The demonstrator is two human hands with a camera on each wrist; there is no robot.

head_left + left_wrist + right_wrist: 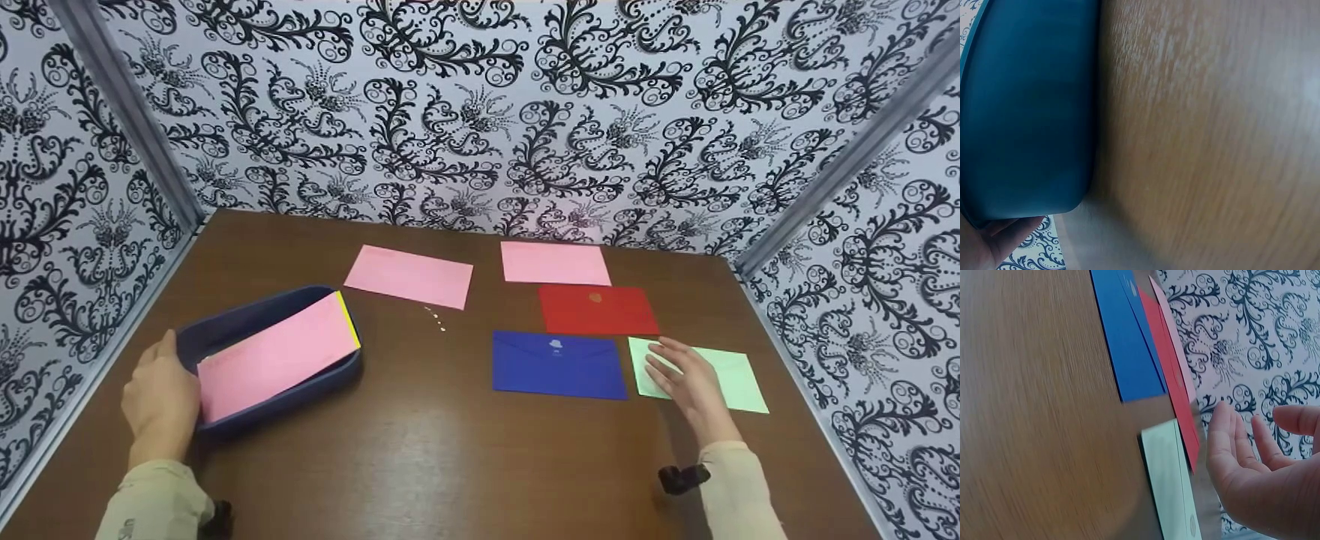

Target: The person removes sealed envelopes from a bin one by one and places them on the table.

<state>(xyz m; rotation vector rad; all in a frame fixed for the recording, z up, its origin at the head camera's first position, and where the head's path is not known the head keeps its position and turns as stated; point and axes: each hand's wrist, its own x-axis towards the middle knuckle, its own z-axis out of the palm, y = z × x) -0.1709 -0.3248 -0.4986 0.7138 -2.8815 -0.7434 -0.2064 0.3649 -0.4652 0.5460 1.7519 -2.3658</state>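
Note:
A dark blue oblong bin (281,409) stands on the left of the table with a pink envelope (277,360) lying in it, a yellow strip along its right end. My left hand (159,394) grips the bin's left end. In the left wrist view the fingers of that hand (1008,242) show below the end of the bin (1027,124). On the right, my right hand (690,386) hovers over a light green envelope (739,379), fingers loosely bent and apart, holding nothing. A blue envelope (559,367) lies just left of it.
Behind the blue envelope lies a red envelope (600,311), with a pink envelope (555,264) at the back. Another pink envelope (409,276) lies behind the bin's right end. Patterned walls (480,112) close off the table's back and sides.

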